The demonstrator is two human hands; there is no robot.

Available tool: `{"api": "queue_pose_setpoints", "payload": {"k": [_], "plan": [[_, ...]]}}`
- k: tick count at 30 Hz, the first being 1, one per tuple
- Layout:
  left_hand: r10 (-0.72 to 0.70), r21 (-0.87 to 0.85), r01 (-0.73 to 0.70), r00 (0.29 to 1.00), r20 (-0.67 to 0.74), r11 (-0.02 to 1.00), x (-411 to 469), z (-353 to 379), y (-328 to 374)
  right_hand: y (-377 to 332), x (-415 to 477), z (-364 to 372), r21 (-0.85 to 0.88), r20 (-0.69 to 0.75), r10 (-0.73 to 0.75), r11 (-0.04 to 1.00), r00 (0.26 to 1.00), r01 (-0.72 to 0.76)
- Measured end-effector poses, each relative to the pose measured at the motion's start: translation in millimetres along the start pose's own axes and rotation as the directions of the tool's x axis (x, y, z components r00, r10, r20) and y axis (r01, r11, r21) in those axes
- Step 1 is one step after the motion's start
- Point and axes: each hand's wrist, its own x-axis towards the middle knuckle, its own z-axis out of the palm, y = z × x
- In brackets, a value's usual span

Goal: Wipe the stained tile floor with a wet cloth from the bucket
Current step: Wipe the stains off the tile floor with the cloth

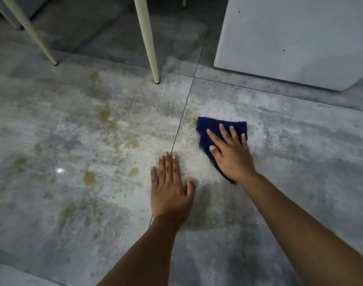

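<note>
A dark blue cloth (212, 129) lies flat on the grey tile floor (300, 162), just right of a grout line. My right hand (230, 153) presses down on the cloth with fingers spread. My left hand (171, 188) rests flat on the bare floor across the grout line, holding nothing. Whitish residue and yellow-brown stains (106, 116) spread over the tiles to the left of both hands. No bucket is in view.
Two cream chair legs (147, 42) stand on the floor beyond the stains, one at the far left and one nearer the middle. A white cabinet or appliance (296, 42) sits at the back right. A bright wet glint (59, 170) shows at the left.
</note>
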Motion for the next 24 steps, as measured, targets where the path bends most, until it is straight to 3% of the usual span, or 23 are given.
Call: {"api": "queue_pose_setpoints", "payload": {"k": [5,10,13,15,18,21,24], "plan": [[0.005,-0.019,-0.005,1.0,0.013,1.0,1,0,-2,27,-14,-10,0.003,-0.011,0.164,0.986,0.986,-0.164],[0.002,-0.002,-0.002,0.999,0.032,1.0,1,1,-1,-25,12,-5,0.008,0.131,-0.151,0.988,0.98,0.151],[0.004,0.018,-0.005,0.999,0.044,1.0,1,-1,-2,-56,56,-1,-0.027,0.115,-0.195,0.98,0.974,0.199],[0.011,0.005,-0.012,0.999,0.046,1.0,0,-2,-2,-51,73,0,-0.051,0.054,-0.136,0.989,0.989,0.138],[0.022,-0.008,-0.022,1.0,0.019,1.0,-1,-1,-1,-15,71,-10,-0.047,-0.083,0.086,0.995,0.993,-0.09],[0.015,0.02,-0.014,1.0,-0.022,1.0,2,2,-3,1,37,-10,-0.007,-0.086,0.291,0.956,0.953,-0.293],[0.012,0.019,-0.012,1.0,-0.018,1.0,2,5,-3,-29,-2,6,-0.009,-0.102,0.33,0.943,0.938,-0.333]]}}
